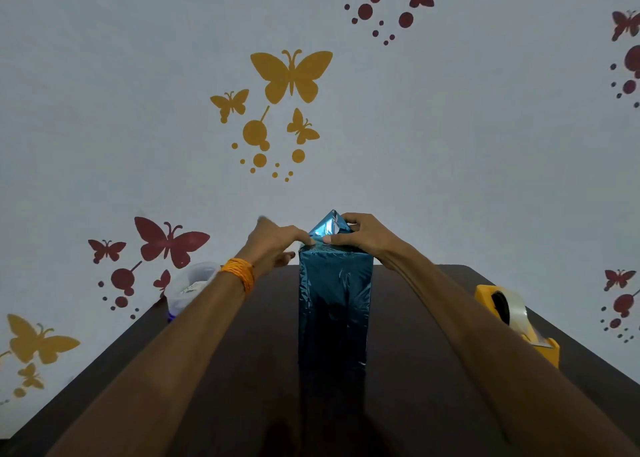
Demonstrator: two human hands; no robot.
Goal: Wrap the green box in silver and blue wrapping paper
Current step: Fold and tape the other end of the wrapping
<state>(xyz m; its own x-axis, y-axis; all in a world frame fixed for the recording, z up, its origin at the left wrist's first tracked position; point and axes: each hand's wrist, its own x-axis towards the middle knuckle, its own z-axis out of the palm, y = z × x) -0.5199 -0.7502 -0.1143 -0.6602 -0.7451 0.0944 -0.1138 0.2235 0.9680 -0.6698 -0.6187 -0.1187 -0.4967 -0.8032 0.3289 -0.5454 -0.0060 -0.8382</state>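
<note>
Green box (334, 318), fully under blue wrapping paper (332, 283), upright on surface (433, 318) for end folding. Left hand (277, 243) pressing top fold (341, 249) flat; right hand (363, 237) pinching triangular flap (329, 224).

light: dim, flat, source unclear | shadows: table (270, 335) near black, lower wrapped box (334, 304) lost in shade | glare: soft sheen on the foil top, tape roll (512, 313) | blur: left hand (273, 245) fingers smeared, plastic container (194, 287) soft | distortion: wide-angle, table edges splay, corners darker
</note>
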